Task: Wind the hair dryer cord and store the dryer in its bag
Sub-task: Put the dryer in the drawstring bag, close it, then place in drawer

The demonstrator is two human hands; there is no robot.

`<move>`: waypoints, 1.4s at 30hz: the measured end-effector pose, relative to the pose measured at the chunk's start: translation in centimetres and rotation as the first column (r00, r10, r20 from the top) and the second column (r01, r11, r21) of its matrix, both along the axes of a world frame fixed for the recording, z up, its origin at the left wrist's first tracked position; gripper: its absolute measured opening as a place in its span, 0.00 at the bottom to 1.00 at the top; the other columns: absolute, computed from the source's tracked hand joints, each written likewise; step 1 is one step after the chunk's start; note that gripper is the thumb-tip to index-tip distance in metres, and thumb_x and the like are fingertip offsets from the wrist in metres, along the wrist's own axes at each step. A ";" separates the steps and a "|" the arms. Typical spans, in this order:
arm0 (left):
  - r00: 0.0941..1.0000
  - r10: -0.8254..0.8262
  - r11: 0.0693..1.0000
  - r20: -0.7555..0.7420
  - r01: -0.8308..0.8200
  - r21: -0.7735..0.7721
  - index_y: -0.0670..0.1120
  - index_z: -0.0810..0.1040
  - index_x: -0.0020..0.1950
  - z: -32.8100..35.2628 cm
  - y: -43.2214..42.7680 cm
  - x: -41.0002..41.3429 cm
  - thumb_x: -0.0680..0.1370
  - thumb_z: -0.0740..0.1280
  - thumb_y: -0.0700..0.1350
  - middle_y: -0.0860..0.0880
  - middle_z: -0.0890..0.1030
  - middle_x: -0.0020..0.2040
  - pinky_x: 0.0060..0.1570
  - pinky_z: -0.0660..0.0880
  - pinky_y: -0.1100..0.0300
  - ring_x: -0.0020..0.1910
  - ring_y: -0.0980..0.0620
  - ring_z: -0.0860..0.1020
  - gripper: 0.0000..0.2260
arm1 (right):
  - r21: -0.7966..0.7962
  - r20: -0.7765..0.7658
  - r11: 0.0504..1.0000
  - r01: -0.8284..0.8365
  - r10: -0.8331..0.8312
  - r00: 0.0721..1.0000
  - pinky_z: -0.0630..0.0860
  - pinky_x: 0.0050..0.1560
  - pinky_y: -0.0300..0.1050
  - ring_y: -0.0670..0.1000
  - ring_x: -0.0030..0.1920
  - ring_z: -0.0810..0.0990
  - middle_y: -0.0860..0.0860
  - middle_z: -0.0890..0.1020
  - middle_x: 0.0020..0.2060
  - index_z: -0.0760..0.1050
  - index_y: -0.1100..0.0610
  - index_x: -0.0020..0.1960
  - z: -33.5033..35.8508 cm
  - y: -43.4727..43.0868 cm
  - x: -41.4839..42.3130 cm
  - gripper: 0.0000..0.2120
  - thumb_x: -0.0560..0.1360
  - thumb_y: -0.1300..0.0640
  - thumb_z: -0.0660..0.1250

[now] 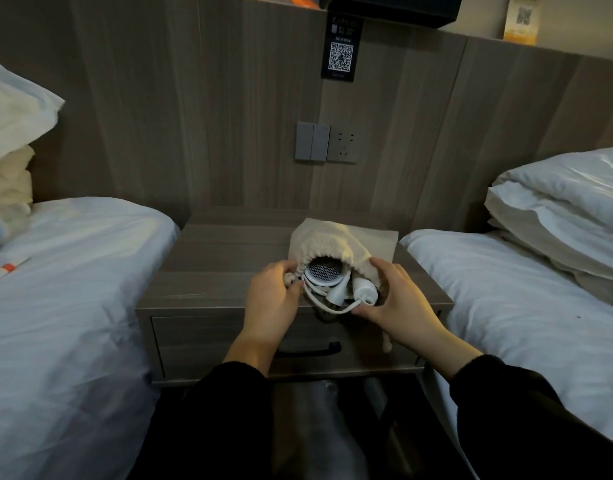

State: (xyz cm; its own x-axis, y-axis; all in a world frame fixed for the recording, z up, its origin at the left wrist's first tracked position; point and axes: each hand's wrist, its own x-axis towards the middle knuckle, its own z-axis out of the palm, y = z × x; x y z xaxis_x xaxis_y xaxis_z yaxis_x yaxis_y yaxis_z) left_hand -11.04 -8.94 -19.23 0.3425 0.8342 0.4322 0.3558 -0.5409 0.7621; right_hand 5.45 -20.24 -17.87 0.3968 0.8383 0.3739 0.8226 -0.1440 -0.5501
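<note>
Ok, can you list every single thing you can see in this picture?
bag: one, beige, on the nightstand, mouth open
hair dryer: one, white, inside the bag
cord: one, white, spilling from the bag mouth
nightstand: one, brown, between the beds
beds: two, white, left and right
pillows: white and cream, on both beds
switch and socket: grey, on the wall
QR sign: one, black, on the wall
left hand: grip on the bag's edge
right hand: holding the bag's right side

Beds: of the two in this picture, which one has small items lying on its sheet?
The bed on the person's left: a white and orange item lies on its sheet. The right bed shows only bedding.
</note>
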 end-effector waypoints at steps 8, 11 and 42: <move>0.999 0.035 0.998 -0.015 -0.036 -0.047 0.43 0.82 0.50 0.2 -0.1 -0.2 0.75 0.63 0.37 0.46 0.83 0.45 0.39 0.64 0.73 0.41 0.56 0.75 0.10 | 0.054 -0.169 0.988 0.147 -0.136 0.976 0.71 0.39 0.37 0.48 0.42 0.79 0.50 0.82 0.43 0.74 0.54 0.49 0.2 0.2 1.1 0.21 0.60 0.57 0.79; 0.999 -0.018 0.993 -0.045 0.013 -0.115 0.47 0.79 0.55 0.5 -0.1 -0.2 0.74 0.65 0.39 0.50 0.77 0.50 0.45 0.65 0.70 0.46 0.57 0.72 0.11 | -0.026 -0.104 0.996 0.085 -0.087 0.991 0.72 0.44 0.41 0.49 0.48 0.78 0.50 0.79 0.49 0.72 0.53 0.55 0.6 0.2 1.3 0.27 0.59 0.56 0.79; 0.998 -0.045 0.968 0.045 0.055 -0.245 0.48 0.82 0.40 0.4 0.6 0.3 0.71 0.67 0.37 0.53 0.81 0.36 0.33 0.69 0.69 0.37 0.57 0.77 0.07 | -0.256 0.692 0.967 -0.017 0.196 0.695 0.68 0.62 0.53 0.57 0.65 0.64 0.53 0.59 0.72 0.73 0.50 0.63 1.6 1.9 -1.0 0.22 0.71 0.43 0.65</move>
